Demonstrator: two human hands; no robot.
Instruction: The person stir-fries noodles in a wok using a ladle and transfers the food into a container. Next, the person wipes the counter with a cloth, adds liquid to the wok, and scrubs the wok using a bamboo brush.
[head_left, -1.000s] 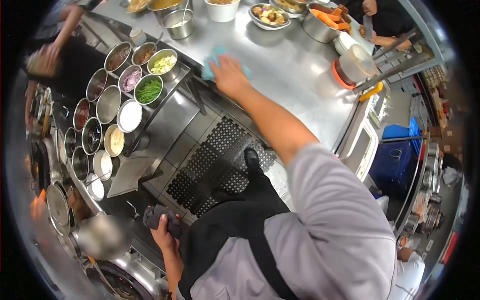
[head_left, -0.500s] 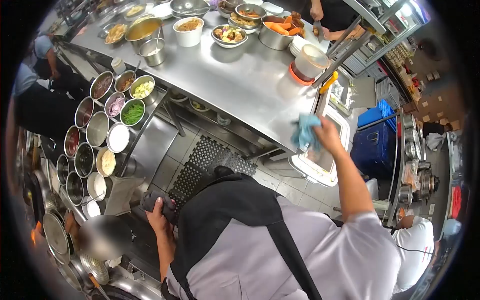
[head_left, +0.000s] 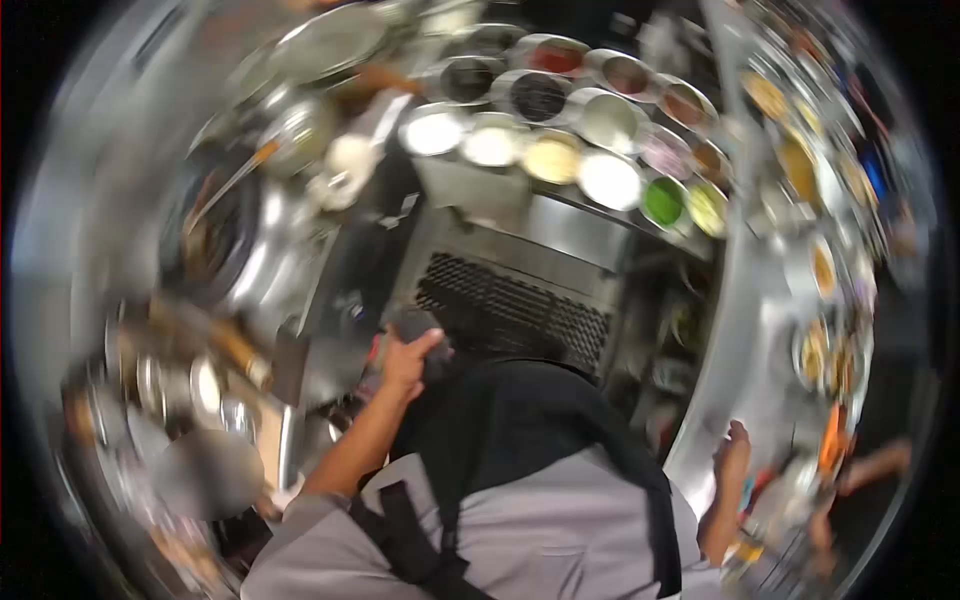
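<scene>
My left hand [head_left: 403,362] is closed around a bunched dark grey cloth [head_left: 416,326], just left of my black apron above the floor mat. At the lower right, my right hand [head_left: 734,452] is beside the edge of the steel counter [head_left: 755,370]. Motion smears its fingers, and I cannot make out anything in them. A small patch of teal [head_left: 747,490] shows close to that wrist; it is too blurred to identify.
Ahead stand rows of metal pots with sauces, chopped greens [head_left: 663,202] and other ingredients. A stove with a pan [head_left: 210,225] is on the left. A perforated black mat [head_left: 515,310] covers the floor. Another person's arm [head_left: 872,467] reaches in at the far right.
My view has swung left toward the ingredient pots and stove. My right hand has left the white bin, and the blue cloth no longer shows clearly in it. My left hand keeps the dark cloth.
</scene>
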